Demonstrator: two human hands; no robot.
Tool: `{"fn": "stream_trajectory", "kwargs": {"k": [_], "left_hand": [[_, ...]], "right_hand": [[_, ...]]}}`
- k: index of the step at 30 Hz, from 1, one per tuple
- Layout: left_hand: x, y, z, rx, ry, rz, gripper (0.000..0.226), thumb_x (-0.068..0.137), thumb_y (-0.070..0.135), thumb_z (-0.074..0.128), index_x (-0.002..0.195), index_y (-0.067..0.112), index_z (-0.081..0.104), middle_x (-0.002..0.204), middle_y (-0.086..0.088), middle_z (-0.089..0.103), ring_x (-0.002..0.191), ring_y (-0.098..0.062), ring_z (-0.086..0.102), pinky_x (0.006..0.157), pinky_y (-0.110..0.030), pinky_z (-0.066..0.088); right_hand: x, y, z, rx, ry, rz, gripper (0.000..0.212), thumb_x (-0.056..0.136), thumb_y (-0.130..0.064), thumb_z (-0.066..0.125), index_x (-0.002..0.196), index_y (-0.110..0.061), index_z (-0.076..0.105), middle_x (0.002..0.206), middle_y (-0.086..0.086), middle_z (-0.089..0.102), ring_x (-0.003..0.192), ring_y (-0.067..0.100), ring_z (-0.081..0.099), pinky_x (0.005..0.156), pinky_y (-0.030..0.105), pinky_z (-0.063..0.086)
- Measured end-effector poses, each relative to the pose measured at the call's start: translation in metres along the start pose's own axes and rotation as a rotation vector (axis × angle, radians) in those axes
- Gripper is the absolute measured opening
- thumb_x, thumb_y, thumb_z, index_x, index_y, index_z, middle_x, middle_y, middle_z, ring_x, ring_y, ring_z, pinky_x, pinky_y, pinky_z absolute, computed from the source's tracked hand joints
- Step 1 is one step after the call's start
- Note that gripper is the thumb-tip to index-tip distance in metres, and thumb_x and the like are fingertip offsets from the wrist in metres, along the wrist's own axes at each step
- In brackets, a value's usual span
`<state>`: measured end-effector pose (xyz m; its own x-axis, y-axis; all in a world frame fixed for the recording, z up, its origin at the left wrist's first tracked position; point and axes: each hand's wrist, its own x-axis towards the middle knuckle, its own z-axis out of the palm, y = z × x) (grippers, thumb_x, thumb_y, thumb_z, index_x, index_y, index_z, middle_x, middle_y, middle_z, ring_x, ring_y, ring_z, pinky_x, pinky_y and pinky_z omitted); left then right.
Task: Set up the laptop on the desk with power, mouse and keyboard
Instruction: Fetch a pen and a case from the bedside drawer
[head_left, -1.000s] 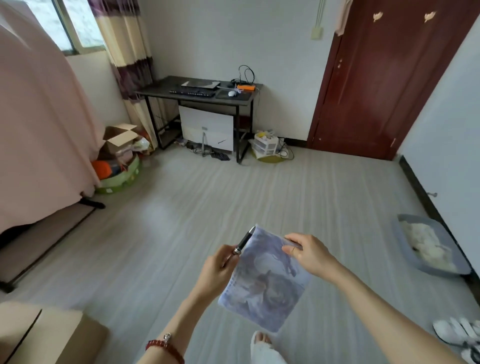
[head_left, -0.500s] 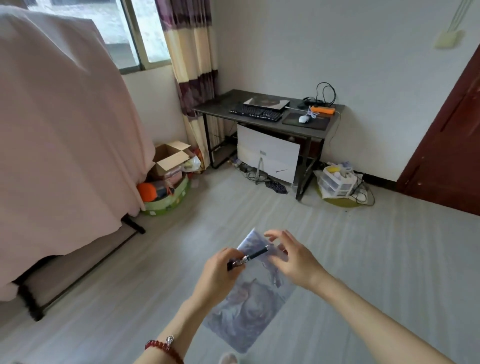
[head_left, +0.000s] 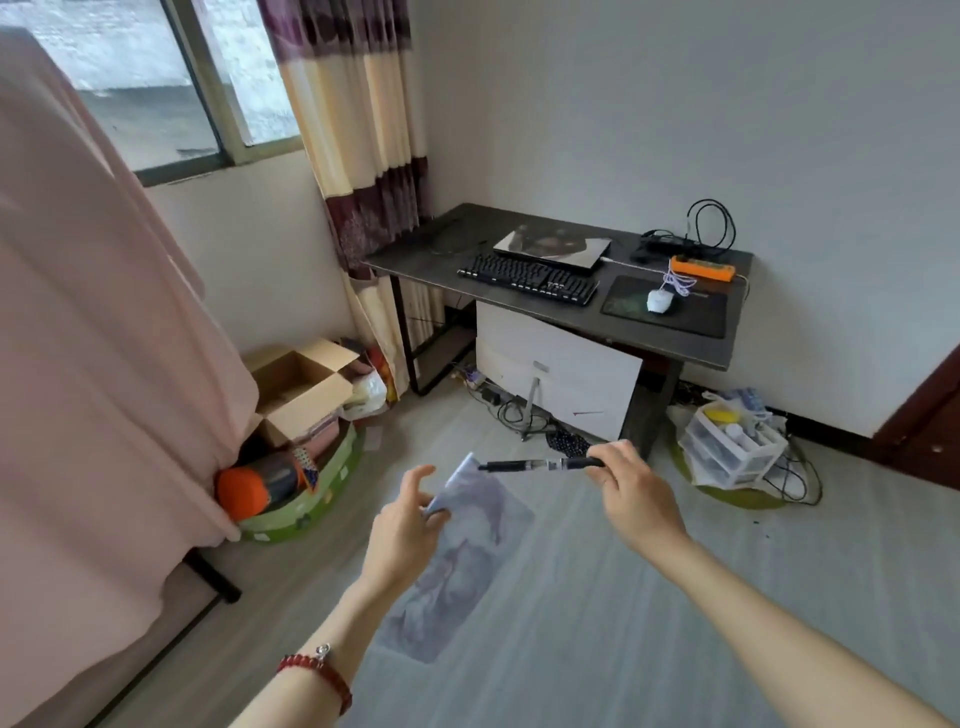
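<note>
**Pen now in the other hand, desk closer**

Moved across since half a second ago: pen (head_left: 540, 464), out of the left hand (head_left: 402, 525) and into the right hand (head_left: 631, 493). Pinched at one end by the right fingertips, lying flat, tip pointing left. Left thumb and fingers curled round the top edge of a printed sheet (head_left: 462, 556), hanging down toward the floor, index finger lifted off. Probably split up like this so each hand carries just one thing.

Head view, farther off: desk (head_left: 675, 338) well apart from both hands, bigger than before. Closed laptop (head_left: 553, 247) at the back, keyboard (head_left: 527, 279) just in front of it, white mouse (head_left: 660, 301) on a dark pad (head_left: 696, 317), orange power strip (head_left: 702, 268) behind that. Nothing looks opened or set up yet. Need to put down the pen and sheet first, likely.
</note>
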<state>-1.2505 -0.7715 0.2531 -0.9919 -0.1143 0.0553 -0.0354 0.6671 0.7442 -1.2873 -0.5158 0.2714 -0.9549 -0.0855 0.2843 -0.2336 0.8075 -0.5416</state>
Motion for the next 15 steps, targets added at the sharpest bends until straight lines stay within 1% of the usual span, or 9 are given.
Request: {"fn": "stream_trajectory", "kwargs": {"k": [1,3,5,6,8,10,12,14,15], "left_hand": [[0.027,-0.003,-0.001,0.003,0.051,-0.004,0.037,0.086,0.009,0.060,0.121,0.016,0.050,0.102,-0.001,0.066,0.086,-0.017,0.061,0.074,-0.032,0.051],[0.095,-0.008,0.003,0.001,0.149,-0.001,0.023,0.086,0.007,0.061,0.109,0.013,0.061,0.095,0.001,0.066,0.086,-0.017,0.061,0.074,-0.033,0.051],[0.163,-0.010,0.011,-0.030,0.221,-0.011,0.018,0.087,0.008,0.059,0.104,0.012,0.063,0.088,0.005,0.062,0.081,-0.017,0.060,0.069,-0.031,0.049],[0.209,-0.010,0.014,-0.052,0.251,-0.035,0.018,0.088,0.009,0.058,0.105,0.013,0.062,0.088,0.005,0.062,0.080,-0.016,0.059,0.068,-0.030,0.048],[0.271,-0.008,0.015,-0.121,0.306,-0.080,0.019,0.090,0.011,0.055,0.108,0.013,0.061,0.091,0.001,0.064,0.082,-0.016,0.059,0.069,-0.029,0.047],[0.333,-0.007,0.011,-0.174,0.345,-0.128,0.021,0.091,0.011,0.053,0.110,0.012,0.060,0.094,-0.002,0.063,0.085,-0.017,0.058,0.071,-0.028,0.046],[0.389,-0.008,0.002,-0.200,0.401,-0.177,0.018,0.091,0.010,0.052,0.106,0.013,0.061,0.091,0.000,0.062,0.083,-0.017,0.058,0.067,-0.026,0.045],[0.434,-0.016,-0.010,-0.207,0.447,-0.216,0.016,0.091,0.009,0.052,0.103,0.013,0.060,0.089,0.001,0.061,0.080,-0.015,0.057,0.060,-0.019,0.041],[0.465,-0.025,-0.017,-0.203,0.477,-0.235,0.015,0.090,0.008,0.052,0.102,0.012,0.060,0.088,0.000,0.062,0.079,-0.015,0.055,0.059,-0.018,0.038]], "right_hand": [[0.023,0.011,0.005,0.051,0.034,0.077,0.012,0.090,-0.015,0.054,0.099,-0.009,0.059,0.097,0.007,0.059,0.086,0.032,0.058,0.061,0.032,0.038],[0.083,0.030,0.026,0.145,0.076,0.178,0.013,0.090,-0.012,0.053,0.098,-0.006,0.061,0.098,0.010,0.063,0.090,0.033,0.059,0.068,0.035,0.040],[0.146,0.047,0.053,0.205,0.071,0.225,0.015,0.091,-0.012,0.052,0.099,-0.005,0.063,0.099,0.014,0.067,0.093,0.034,0.060,0.073,0.038,0.044],[0.190,0.055,0.070,0.212,0.055,0.235,0.017,0.092,-0.014,0.051,0.100,-0.005,0.062,0.099,0.015,0.068,0.093,0.035,0.061,0.073,0.038,0.043],[0.252,0.064,0.092,0.221,-0.014,0.227,0.019,0.094,-0.017,0.048,0.103,-0.006,0.061,0.098,0.017,0.068,0.092,0.036,0.061,0.068,0.035,0.039],[0.318,0.069,0.114,0.243,-0.071,0.222,0.022,0.096,-0.020,0.042,0.105,-0.007,0.058,0.098,0.017,0.067,0.092,0.035,0.060,0.069,0.034,0.038],[0.379,0.065,0.135,0.269,-0.122,0.238,0.025,0.097,-0.022,0.038,0.103,-0.008,0.057,0.094,0.018,0.064,0.092,0.037,0.057,0.072,0.037,0.040],[0.433,0.058,0.154,0.284,-0.187,0.245,0.027,0.098,-0.023,0.034,0.100,-0.009,0.057,0.086,0.012,0.062,0.092,0.038,0.056,0.075,0.039,0.042],[0.469,0.053,0.170,0.290,-0.219,0.241,0.028,0.098,-0.024,0.033,0.099,-0.009,0.058,0.086,0.011,0.063,0.093,0.037,0.057,0.076,0.039,0.042]]}}
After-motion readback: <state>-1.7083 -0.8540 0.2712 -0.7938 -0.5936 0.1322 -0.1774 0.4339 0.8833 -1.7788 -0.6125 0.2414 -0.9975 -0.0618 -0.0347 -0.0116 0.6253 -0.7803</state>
